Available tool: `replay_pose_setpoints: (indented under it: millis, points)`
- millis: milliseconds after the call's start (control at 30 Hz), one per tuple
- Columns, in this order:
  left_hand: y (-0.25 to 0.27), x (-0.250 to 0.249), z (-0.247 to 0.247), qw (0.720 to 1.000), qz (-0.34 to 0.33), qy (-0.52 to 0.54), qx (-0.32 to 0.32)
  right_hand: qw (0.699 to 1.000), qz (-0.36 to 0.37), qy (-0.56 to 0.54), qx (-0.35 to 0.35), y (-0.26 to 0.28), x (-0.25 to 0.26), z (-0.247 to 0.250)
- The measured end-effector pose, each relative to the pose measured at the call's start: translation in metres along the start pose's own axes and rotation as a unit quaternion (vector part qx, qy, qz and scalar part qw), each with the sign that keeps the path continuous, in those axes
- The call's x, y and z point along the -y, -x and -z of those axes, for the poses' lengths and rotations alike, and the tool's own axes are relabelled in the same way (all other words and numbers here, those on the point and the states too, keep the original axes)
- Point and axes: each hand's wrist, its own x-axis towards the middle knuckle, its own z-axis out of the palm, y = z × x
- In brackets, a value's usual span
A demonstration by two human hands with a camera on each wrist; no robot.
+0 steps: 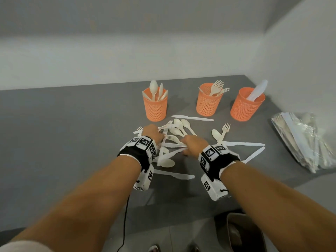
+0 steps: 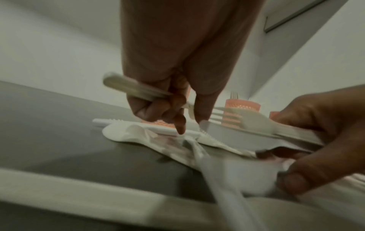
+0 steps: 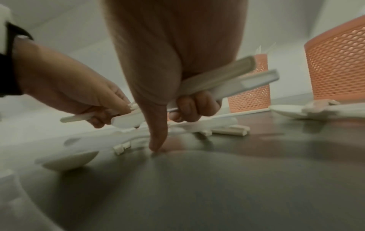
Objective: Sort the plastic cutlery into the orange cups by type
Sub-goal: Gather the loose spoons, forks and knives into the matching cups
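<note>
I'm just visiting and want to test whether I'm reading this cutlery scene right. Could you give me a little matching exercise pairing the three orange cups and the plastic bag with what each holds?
Column one:
1. left cup
2. middle cup
3. right cup
4. clear plastic bag

Column two:
A. forks
B. unsorted spare cutlery, lying at the table's right edge
C. spoons
D. white knives

Pairs: 1-C, 2-A, 3-D, 4-B
</note>
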Motion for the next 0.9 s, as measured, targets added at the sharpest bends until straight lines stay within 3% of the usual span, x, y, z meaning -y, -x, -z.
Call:
replay_pose_setpoints:
  millis: [233, 300, 367, 500, 600, 667, 767, 900]
  points:
    - [-0.011, -0.006, -0.012, 0.996, -0.015, -0.074, 0.055, 0.991, 0.053, 0.118, -0.013, 0.021, -0.030, 0.019]
    - [-0.010, -0.008, -0.012, 0.995, -0.031, -0.071, 0.064, 0.992, 0.026, 0.119, -0.028, 0.030, -0.046, 0.029]
    - [-0.007, -0.011, -0.011, 0.992, -0.061, -0.076, 0.078, 0.999, -0.002, 0.042, -0.027, 0.040, -0.066, 0.034]
    - [0.011, -0.014, -0.005, 0.981, -0.173, -0.049, 0.077, 0.995, -0.059, -0.068, -0.046, 0.054, -0.115, 0.034]
    - [0.034, -0.009, -0.003, 0.956, -0.244, -0.073, 0.145, 0.989, -0.107, -0.080, -0.060, 0.065, -0.149, 0.033]
    - [0.051, -0.006, -0.003, 0.935, -0.252, -0.158, 0.194, 0.985, -0.146, -0.071, -0.056, 0.071, -0.167, 0.032]
    - [0.060, -0.001, -0.013, 0.900, -0.251, -0.293, 0.202, 0.982, -0.181, -0.046, -0.029, 0.073, -0.177, 0.025]
    - [0.059, -0.006, -0.023, 0.904, -0.244, -0.307, 0.170, 0.981, -0.192, -0.015, -0.011, 0.063, -0.172, 0.015]
